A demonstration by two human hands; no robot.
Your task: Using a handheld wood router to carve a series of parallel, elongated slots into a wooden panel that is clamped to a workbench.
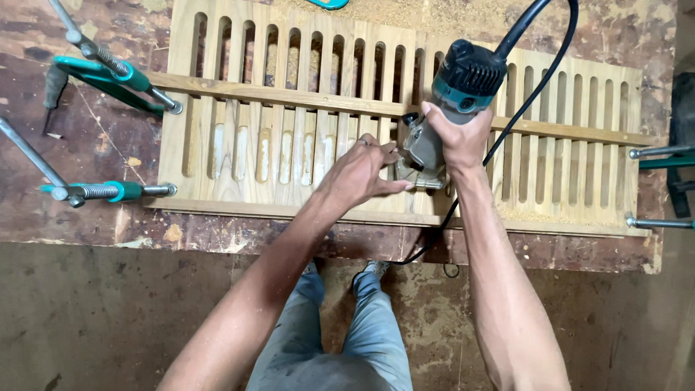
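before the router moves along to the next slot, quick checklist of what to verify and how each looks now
1. Right hand grips the router body: ok.
2. Left hand steadies the router base: ok, though its fingers lie close to the cutter.
3. Slotted wooden panel clamped: ok at the left, where two clamps bear on it; right end cannot tell.
4. Power cord clear of the base: ok, it loops up and away.
5. Sawdust on the panel's lower edge: not ok.
6. Bit condition: cannot tell, hidden.

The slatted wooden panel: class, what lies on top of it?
On the slatted wooden panel: a wooden strip, sawdust, and the trim router held by both hands. The router's bit is hidden.
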